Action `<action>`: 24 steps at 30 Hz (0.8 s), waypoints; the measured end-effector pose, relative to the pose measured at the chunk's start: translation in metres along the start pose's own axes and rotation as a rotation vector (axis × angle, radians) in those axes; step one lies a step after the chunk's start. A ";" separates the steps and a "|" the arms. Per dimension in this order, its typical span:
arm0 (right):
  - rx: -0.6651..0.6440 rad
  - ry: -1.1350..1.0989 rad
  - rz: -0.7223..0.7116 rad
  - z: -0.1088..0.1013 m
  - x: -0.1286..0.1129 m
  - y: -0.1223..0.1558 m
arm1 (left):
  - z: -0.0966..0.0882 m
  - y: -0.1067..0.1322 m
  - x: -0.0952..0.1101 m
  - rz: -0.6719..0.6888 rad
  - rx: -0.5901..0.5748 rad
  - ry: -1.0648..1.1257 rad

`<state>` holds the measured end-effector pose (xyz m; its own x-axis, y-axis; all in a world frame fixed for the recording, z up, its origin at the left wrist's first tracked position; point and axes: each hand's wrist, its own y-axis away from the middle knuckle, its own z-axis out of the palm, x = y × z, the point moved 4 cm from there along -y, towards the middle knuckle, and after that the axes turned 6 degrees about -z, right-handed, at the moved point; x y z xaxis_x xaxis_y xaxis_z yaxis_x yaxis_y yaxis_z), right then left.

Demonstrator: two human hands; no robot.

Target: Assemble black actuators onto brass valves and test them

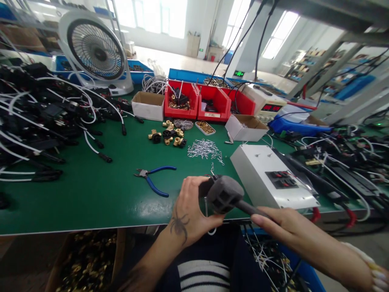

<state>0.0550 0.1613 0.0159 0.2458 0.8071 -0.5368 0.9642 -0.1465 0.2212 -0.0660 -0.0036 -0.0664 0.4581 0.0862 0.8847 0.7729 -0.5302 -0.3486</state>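
Note:
My right hand (279,223) is closed round the handle of a dark grey rubber mallet (226,192). The mallet's head is right beside my left hand (191,207), over the front edge of the bench. My left hand is curled round a black part (206,187), mostly hidden by my fingers and the mallet head; a white tube shows below it. To the left lie blue-handled cutting pliers (153,180), spread apart. Beyond my hands is a pile of small metal clips (205,149), and farther back sit several brass fittings (168,134).
A white box with switches (270,176) stands close on the right. Red bins (212,115), small cartons (148,113) and a tray of brass bits (205,133) line the back. Cabled black assemblies (39,105) are heaped at left, near a fan (95,50).

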 end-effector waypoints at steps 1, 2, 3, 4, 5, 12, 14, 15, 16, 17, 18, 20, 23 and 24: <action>-0.056 -0.008 0.013 0.004 0.000 -0.001 | 0.001 0.001 0.000 0.003 0.005 0.009; -0.077 -0.042 0.022 0.005 0.000 -0.001 | 0.001 0.001 0.001 0.001 0.009 0.016; -0.063 -0.094 0.031 0.004 -0.001 -0.002 | 0.001 0.002 0.001 -0.004 0.013 0.026; -0.013 -0.144 0.042 0.000 -0.001 -0.001 | 0.001 0.002 0.001 -0.012 0.020 0.036; 0.039 -0.193 0.057 -0.004 -0.001 0.000 | 0.001 0.003 0.001 -0.020 0.027 0.045; 0.066 -0.263 0.085 -0.010 0.003 0.006 | 0.003 0.009 0.005 -0.031 0.085 0.060; 0.065 -0.257 0.080 -0.008 0.004 0.006 | 0.003 0.009 0.006 -0.030 0.100 0.058; 0.083 -0.254 0.093 -0.007 0.005 0.006 | 0.003 0.009 0.007 -0.029 0.107 0.058; 0.111 -0.247 0.107 -0.006 0.007 0.006 | 0.003 0.009 0.007 -0.029 0.112 0.061; 0.143 -0.231 0.111 -0.005 0.009 0.006 | 0.003 0.009 0.007 -0.032 0.112 0.064; 0.166 -0.204 0.102 -0.004 0.010 0.006 | 0.003 0.009 0.007 -0.035 0.110 0.067; 0.148 -0.117 0.066 0.000 0.013 0.006 | 0.003 0.009 0.006 -0.041 0.103 0.066; 0.061 -0.006 0.025 0.003 0.014 0.010 | 0.003 0.009 0.006 -0.039 0.100 0.053; 0.075 0.009 0.020 0.001 0.013 0.012 | 0.003 0.009 0.006 -0.036 0.102 0.051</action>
<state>0.0697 0.1698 0.0107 0.2647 0.8088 -0.5251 0.9639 -0.2052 0.1699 -0.0547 -0.0055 -0.0648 0.4081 0.0589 0.9110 0.8303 -0.4387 -0.3436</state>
